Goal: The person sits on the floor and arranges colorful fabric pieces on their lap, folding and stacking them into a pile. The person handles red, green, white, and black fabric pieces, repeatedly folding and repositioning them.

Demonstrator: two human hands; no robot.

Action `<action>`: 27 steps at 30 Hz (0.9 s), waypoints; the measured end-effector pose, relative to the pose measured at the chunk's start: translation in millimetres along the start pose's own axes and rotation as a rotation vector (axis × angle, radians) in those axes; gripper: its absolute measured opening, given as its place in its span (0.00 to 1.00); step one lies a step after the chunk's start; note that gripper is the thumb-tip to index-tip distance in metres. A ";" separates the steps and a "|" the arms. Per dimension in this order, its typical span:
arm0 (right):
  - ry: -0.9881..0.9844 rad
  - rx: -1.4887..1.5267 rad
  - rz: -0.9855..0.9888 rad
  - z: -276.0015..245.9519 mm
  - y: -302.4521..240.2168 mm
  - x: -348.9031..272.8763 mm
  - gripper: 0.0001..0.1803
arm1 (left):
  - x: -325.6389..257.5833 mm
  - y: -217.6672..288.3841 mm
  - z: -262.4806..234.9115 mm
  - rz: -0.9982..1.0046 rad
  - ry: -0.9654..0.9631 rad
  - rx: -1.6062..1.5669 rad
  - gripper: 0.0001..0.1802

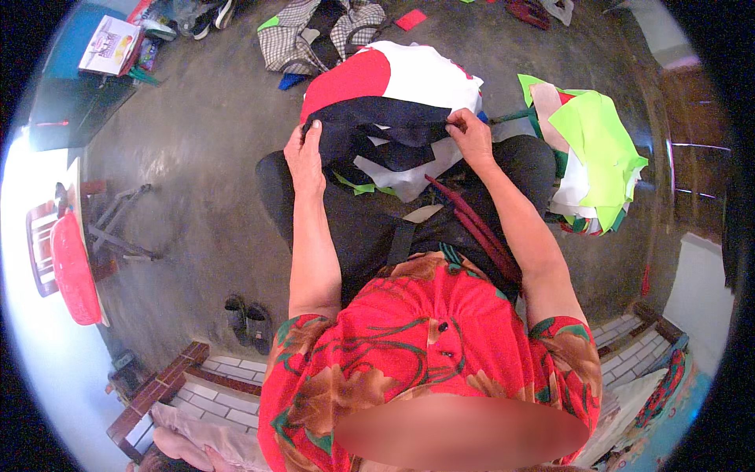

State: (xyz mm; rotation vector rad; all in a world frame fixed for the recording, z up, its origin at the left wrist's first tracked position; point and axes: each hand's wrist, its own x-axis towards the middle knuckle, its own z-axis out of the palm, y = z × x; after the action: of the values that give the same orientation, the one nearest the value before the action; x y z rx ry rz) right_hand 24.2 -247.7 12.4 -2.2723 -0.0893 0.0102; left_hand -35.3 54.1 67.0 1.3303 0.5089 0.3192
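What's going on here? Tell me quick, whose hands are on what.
A seated person holds a piece of dark navy fabric stretched across the lap, the left hand gripping one end and the right hand pinching the other. Under it lies a stack of red and white cloth pieces. A heap of neon green and mixed fabric scraps sits at the person's right, and a pair of dark sandals rests on the concrete floor.

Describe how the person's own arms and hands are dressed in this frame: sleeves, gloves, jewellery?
Both forearms are bare. The left hand and right hand wear no gloves; no rings, watch or bracelets can be made out. The short sleeves of a red top, printed with brown flowers and green lines, end above the elbows.
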 end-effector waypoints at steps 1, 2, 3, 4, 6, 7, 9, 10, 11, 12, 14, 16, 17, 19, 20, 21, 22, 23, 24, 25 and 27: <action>0.001 -0.006 0.033 1.5 -2.5 1.2 0.18 | -0.5 0.3 0.8 -0.005 -0.004 -0.025 0.12; -0.010 -0.030 0.049 1.8 -4.9 1.2 0.20 | -0.7 -0.1 1.7 -0.012 0.003 -0.042 0.12; -0.023 -0.052 0.062 0.9 -13.3 -0.2 0.22 | -1.0 -0.2 1.3 -0.017 0.014 -0.058 0.12; -0.037 -0.073 0.075 0.3 -18.1 -1.4 0.24 | -1.2 -0.3 0.7 -0.021 0.025 -0.073 0.11; -0.079 -0.156 -0.040 1.5 -19.3 -4.1 0.27 | -2.7 0.8 -1.9 -0.020 0.018 -0.065 0.11; -0.100 -0.197 -0.096 2.8 -19.4 -5.4 0.28 | -3.5 0.8 -3.4 -0.020 0.014 -0.060 0.11; -0.044 -0.266 -0.188 8.8 -8.3 -2.5 0.26 | -3.6 -0.5 -3.2 0.006 -0.002 -0.053 0.10; -0.014 -0.298 -0.235 12.8 1.7 -0.5 0.25 | -3.4 0.0 -2.9 0.020 -0.011 -0.048 0.10; 0.015 -0.231 -0.251 13.9 12.9 1.8 0.20 | -3.1 -1.1 -2.9 0.001 -0.024 -0.044 0.10; 0.056 -0.167 -0.264 12.6 10.0 5.1 0.17 | -2.0 -1.0 -3.4 -0.011 -0.027 -0.041 0.10; 0.150 -0.033 -0.275 9.1 5.1 10.3 0.12 | -2.9 -1.9 -4.0 -0.012 -0.042 -0.083 0.11; 0.180 -0.017 -0.203 -4.3 -8.0 11.7 0.14 | -0.4 -6.2 -6.6 0.024 -0.066 -0.097 0.12; 0.193 0.033 -0.158 -10.9 -11.4 12.9 0.14 | -2.4 -2.2 -4.8 0.032 -0.065 -0.092 0.13; 0.252 0.328 -0.070 -33.2 -0.4 23.9 0.12 | 1.8 -7.2 -4.5 0.075 -0.012 0.005 0.13; 0.283 0.527 0.011 -49.1 5.4 29.3 0.12 | 5.3 -10.9 -4.3 0.095 0.016 0.055 0.13; 0.318 0.725 0.099 -65.2 9.2 33.1 0.11 | 8.5 -15.8 -4.1 0.140 0.060 0.070 0.13; 0.406 0.879 0.144 -78.7 22.3 38.2 0.12 | 13.5 -20.0 -1.4 0.187 0.093 0.084 0.14; 0.496 1.033 0.188 -87.2 34.8 42.8 0.12 | 17.2 -24.1 0.5 0.235 0.125 0.096 0.14; 0.589 1.135 0.366 -92.1 32.2 42.7 0.09 | 18.3 -26.8 -2.2 0.231 0.145 0.143 0.15; 0.560 1.187 0.320 -93.0 35.1 42.0 0.10 | 19.0 -30.3 -3.0 0.235 0.133 0.163 0.14; 0.502 1.289 0.227 -94.6 36.9 41.5 0.11 | 18.5 -34.0 -2.8 0.245 0.106 0.205 0.13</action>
State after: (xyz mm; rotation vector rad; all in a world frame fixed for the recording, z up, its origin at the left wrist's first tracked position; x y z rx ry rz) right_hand 71.4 -340.7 46.4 -0.9391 0.3493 -0.2962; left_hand -23.3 58.3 30.4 1.5857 0.4769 0.5530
